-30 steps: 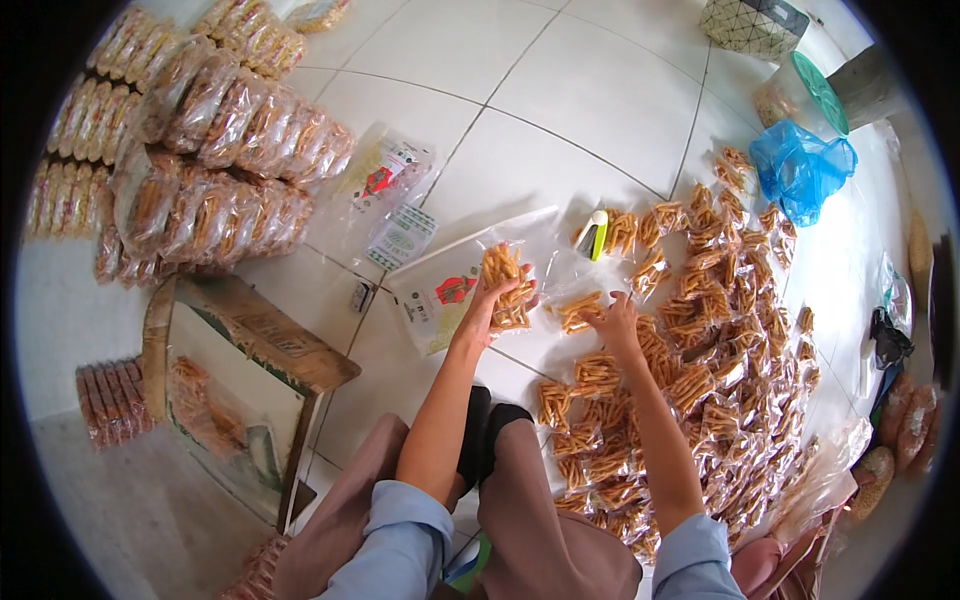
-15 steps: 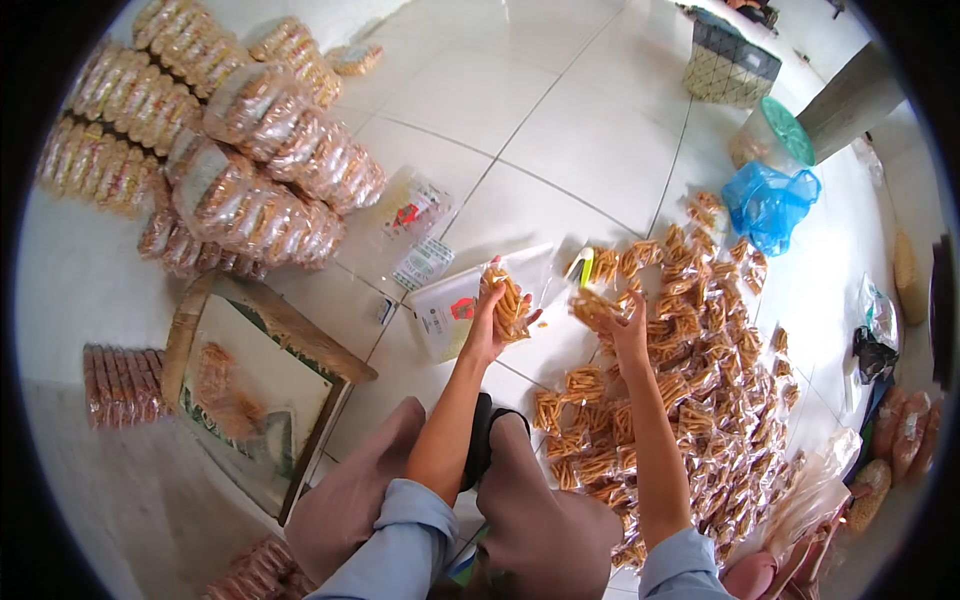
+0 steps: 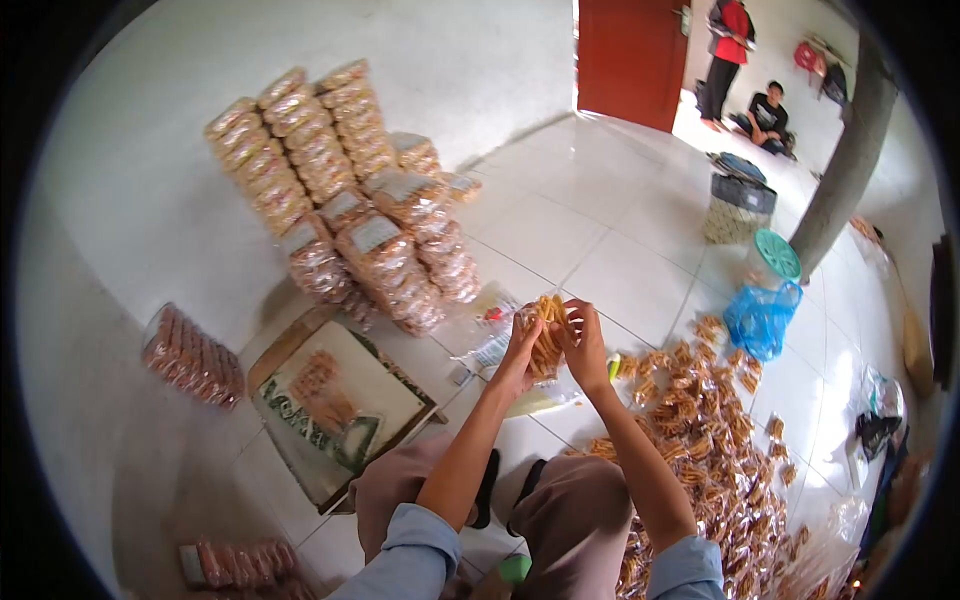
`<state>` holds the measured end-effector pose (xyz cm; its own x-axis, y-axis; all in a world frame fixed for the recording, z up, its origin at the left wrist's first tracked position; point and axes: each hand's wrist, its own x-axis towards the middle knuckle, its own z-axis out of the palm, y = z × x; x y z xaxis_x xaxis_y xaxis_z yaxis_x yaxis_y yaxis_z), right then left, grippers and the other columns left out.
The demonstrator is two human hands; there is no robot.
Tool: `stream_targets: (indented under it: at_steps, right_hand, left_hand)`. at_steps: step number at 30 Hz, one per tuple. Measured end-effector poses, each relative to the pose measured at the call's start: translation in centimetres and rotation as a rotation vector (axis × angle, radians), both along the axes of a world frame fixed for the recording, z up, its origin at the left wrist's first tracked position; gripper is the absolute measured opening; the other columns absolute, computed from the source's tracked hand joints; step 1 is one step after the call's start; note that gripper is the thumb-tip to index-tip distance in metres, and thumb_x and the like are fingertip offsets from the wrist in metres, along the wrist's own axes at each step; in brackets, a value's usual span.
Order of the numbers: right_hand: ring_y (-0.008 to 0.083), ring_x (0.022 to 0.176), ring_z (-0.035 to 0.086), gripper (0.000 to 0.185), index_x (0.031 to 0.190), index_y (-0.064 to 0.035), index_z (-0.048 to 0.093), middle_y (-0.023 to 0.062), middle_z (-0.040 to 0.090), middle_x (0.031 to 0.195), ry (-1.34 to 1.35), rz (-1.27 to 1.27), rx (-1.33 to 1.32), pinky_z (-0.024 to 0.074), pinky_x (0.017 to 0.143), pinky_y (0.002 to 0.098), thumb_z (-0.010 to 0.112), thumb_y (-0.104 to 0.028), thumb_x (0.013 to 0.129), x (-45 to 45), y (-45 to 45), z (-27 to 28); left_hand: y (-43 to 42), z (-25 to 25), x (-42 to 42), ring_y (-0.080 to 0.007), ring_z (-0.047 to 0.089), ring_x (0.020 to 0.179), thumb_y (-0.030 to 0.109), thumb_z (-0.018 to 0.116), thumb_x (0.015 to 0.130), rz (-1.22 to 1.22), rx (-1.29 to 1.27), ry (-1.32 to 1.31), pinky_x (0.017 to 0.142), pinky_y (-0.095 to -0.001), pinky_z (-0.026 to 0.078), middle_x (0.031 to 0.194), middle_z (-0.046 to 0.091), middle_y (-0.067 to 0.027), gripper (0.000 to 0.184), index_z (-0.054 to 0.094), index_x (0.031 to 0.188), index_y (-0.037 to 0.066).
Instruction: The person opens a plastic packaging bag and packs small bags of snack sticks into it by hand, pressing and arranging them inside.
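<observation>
My left hand [image 3: 520, 352] is closed around clear plastic packets of brown stick-shaped snacks [image 3: 546, 340], held up in front of my knees. From the other side my right hand [image 3: 584, 346] grips the same bunch, fingers bent against its edge. How many packets are between the hands I cannot tell. Right of my legs spreads a large heap of similar snack packets [image 3: 690, 450]. Below the hands, partly covered by them, lies a flat plastic bag [image 3: 540, 398] on the tiles. A yellow-green object [image 3: 614, 366] rests beside the heap.
Bundled snack packs [image 3: 380, 245] are stacked against the left wall. A low wooden-framed board [image 3: 330, 400] sits left of my knees. A blue plastic bag [image 3: 764, 320] and a green-lidded tub [image 3: 776, 256] stand beyond the heap, near a pillar [image 3: 850, 160]. Two people are near the red door [image 3: 632, 60].
My right hand has moved left with its packet and met my left hand. The view has tilted up, bringing the door and two people into sight.
</observation>
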<state>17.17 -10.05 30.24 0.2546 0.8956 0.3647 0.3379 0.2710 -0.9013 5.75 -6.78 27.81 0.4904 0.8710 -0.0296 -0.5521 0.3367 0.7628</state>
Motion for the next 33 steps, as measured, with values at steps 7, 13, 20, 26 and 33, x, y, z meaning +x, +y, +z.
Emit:
stream_targets:
  at_steps: [7,13,20,26,33]
  right_hand:
    - [0.0292,0.091,0.056,0.039,0.106,-0.0069,0.042,0.0177,0.054,0.096,-0.084,0.391,0.051,0.0455,0.076,0.0347,0.067,-0.016,0.077,-11.4,0.8,1.5]
    - [0.0164,0.069,0.057,0.038,0.107,-0.0103,0.039,0.0111,0.057,0.081,0.006,0.571,-0.117,0.0469,0.060,0.0294,0.065,-0.016,0.079,-21.6,0.7,1.0]
    - [0.0331,0.109,0.040,0.059,0.121,-0.0023,0.035,0.0203,0.036,0.112,-0.226,0.708,0.024,0.0377,0.090,0.0384,0.066,-0.026,0.078,-29.6,-0.9,-3.5]
    - [0.0352,0.108,0.040,0.090,0.131,-0.0027,0.025,0.0190,0.031,0.114,-0.401,1.089,0.009,0.0387,0.092,0.0385,0.077,-0.031,0.063,-29.7,-1.9,-2.5]
    - [0.0338,0.101,0.046,0.075,0.120,-0.0023,0.033,0.0168,0.038,0.110,-0.432,0.991,0.137,0.0428,0.086,0.0391,0.078,-0.015,0.061,-31.2,-2.7,-3.2]
  left_hand:
    - [-1.0,0.9,-12.5,-0.0182,0.049,0.106,0.058,0.032,0.087,0.067,-0.142,-0.162,0.086,-0.0350,0.042,0.117,0.047,-0.0059,0.054,0.025,0.131,0.027]
    - [-4.4,2.4,-21.5,-0.0197,0.053,0.102,0.054,0.025,0.090,0.479,0.081,-0.052,0.085,-0.0327,0.045,0.118,0.047,-0.0083,0.052,0.023,0.134,0.027]
    - [-6.8,-0.7,-29.7,-0.0156,0.058,0.081,0.021,0.061,0.083,0.770,0.044,0.087,0.059,-0.0270,0.052,0.100,0.052,-0.0081,0.051,0.032,0.125,0.018]
    - [-8.9,-2.9,-32.0,-0.0177,0.058,0.086,0.025,0.057,0.085,0.879,-0.268,-0.048,0.067,-0.0330,0.054,0.102,0.050,-0.0065,0.048,0.030,0.124,0.018]
    - [-9.6,-4.8,-34.4,-0.0220,0.053,0.099,0.037,0.050,0.088,0.658,-0.290,-0.239,0.075,-0.0373,0.052,0.110,0.046,-0.0079,0.046,0.028,0.125,0.020]
